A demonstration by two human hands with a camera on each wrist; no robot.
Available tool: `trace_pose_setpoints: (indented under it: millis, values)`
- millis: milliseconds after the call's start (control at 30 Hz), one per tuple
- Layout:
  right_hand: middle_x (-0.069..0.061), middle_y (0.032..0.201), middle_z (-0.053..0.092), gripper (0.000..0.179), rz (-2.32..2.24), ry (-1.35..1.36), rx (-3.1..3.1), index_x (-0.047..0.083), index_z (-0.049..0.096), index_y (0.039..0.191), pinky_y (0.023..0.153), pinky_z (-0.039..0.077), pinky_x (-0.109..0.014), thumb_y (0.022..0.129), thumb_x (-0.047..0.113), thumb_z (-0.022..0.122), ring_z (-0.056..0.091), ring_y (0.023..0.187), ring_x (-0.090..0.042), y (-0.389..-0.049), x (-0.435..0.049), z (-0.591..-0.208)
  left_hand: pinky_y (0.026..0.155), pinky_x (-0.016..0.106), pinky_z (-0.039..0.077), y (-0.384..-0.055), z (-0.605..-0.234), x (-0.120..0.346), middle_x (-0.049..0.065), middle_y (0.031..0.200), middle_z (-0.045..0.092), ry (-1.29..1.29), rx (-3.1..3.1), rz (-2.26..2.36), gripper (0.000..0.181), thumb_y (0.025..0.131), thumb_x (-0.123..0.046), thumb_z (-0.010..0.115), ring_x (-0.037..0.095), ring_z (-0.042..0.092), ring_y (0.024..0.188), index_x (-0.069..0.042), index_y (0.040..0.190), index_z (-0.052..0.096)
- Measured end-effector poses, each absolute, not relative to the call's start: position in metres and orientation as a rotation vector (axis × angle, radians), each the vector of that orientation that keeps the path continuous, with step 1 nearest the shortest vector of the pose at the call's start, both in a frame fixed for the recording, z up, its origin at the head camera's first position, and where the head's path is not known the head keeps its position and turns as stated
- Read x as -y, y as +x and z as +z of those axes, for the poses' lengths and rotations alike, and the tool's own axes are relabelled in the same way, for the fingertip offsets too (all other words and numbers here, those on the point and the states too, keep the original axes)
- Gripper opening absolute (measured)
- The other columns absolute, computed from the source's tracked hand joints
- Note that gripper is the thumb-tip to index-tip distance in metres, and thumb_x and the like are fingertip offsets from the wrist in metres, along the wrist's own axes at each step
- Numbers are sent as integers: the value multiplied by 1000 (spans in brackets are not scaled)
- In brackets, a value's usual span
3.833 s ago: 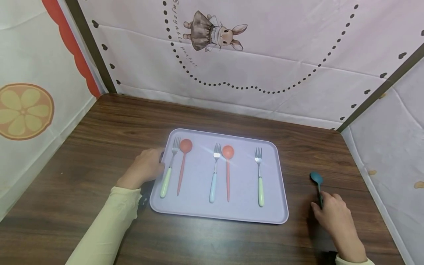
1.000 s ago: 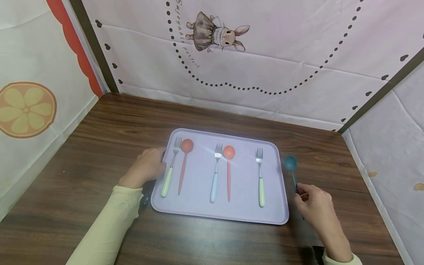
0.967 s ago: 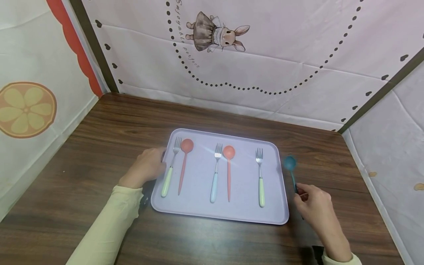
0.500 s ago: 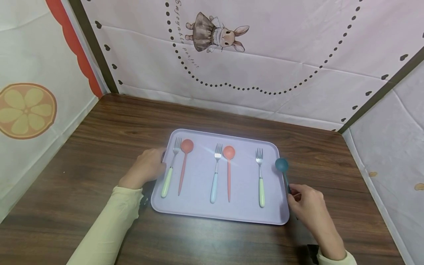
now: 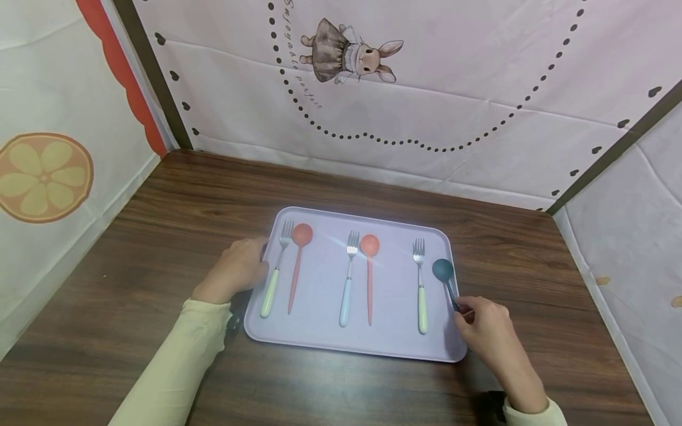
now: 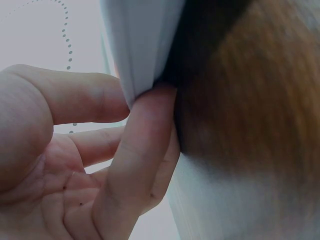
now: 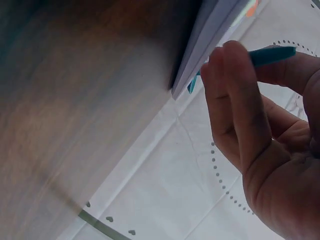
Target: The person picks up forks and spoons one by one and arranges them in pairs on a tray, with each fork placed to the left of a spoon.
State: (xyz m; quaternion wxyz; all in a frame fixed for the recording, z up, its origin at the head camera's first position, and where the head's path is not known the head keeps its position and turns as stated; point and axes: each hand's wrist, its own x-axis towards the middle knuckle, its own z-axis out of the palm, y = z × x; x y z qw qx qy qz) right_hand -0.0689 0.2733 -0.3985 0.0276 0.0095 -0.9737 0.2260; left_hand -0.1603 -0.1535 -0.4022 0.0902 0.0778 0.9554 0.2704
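In the head view a pale lilac tray (image 5: 319,337) lies on the table. My left hand (image 5: 234,272) pinches the tray's left rim, its thumb above and fingers beneath in the left wrist view. My right hand (image 5: 492,334) pinches the handle of a teal spoon (image 5: 443,270), whose bowl is over the tray's right side, beside a green-handled fork (image 5: 421,296). The handle end (image 7: 275,55) shows past my fingers in the right wrist view. Also on the tray are another green-handled fork (image 5: 270,290), a coral spoon (image 5: 302,235), a blue-handled fork (image 5: 346,296) and a second coral spoon (image 5: 370,245).
The brown wooden table (image 5: 213,183) extends around the tray. White printed cloth (image 5: 426,89) with a rabbit picture hangs behind it. More cloth walls stand at the left (image 5: 48,266) and right (image 5: 613,236).
My right hand has taken the teal spoon from the table right of the tray and moved it left, over the tray's right edge. My left hand stays at the left rim.
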Motion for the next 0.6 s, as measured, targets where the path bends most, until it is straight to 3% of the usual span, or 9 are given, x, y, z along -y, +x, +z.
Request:
trace_pose_setpoints:
  millis: [400, 600]
  values:
    - [-13, 74, 66, 19, 522, 38, 3078, -10, 74, 98, 52, 55, -36, 80, -5, 69, 58, 62, -21, -78, -257, -403, 78, 58, 50, -160, -401, 151, 24, 109, 64, 230, -2846, 794, 49, 85, -2, 51, 37, 59, 91, 6, 133, 57]
    - [-9, 61, 54, 5, 448, 43, 3089, -5, 70, 83, 43, 47, -33, 82, -5, 65, 50, 53, -20, -85, -252, -406, 79, 58, 50, -160, -400, 151, 26, 112, 63, 209, -2827, 789, 51, 85, -3, 51, 37, 59, 92, 7, 135, 55]
